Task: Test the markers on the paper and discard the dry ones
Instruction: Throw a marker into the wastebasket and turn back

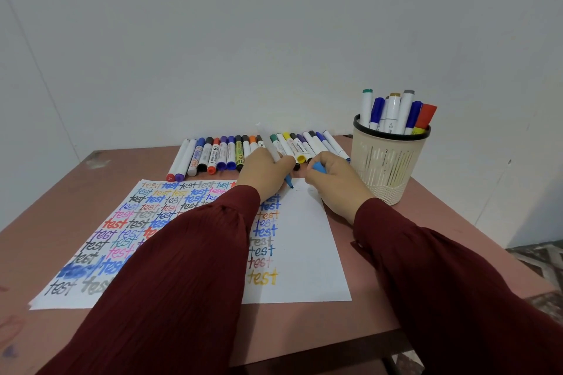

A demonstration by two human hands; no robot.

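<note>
The tabletop (122, 167) looks like painted board: matt reddish-brown, scuffed, worn pale in one patch. The paper (307, 246) is white, matt and smooth. The markers (213, 155) lying in a row have smooth plastic barrels with a slight sheen. So has the pale marker (271, 146) in the left hand (268, 173), and the blue cap (318, 167) in the right hand (335, 183). The pen holder (387, 167) is slotted cream plastic with a black rim. The sleeves (182, 268) are finely ribbed dark red cloth. The wall (274, 39) is matt.
</note>
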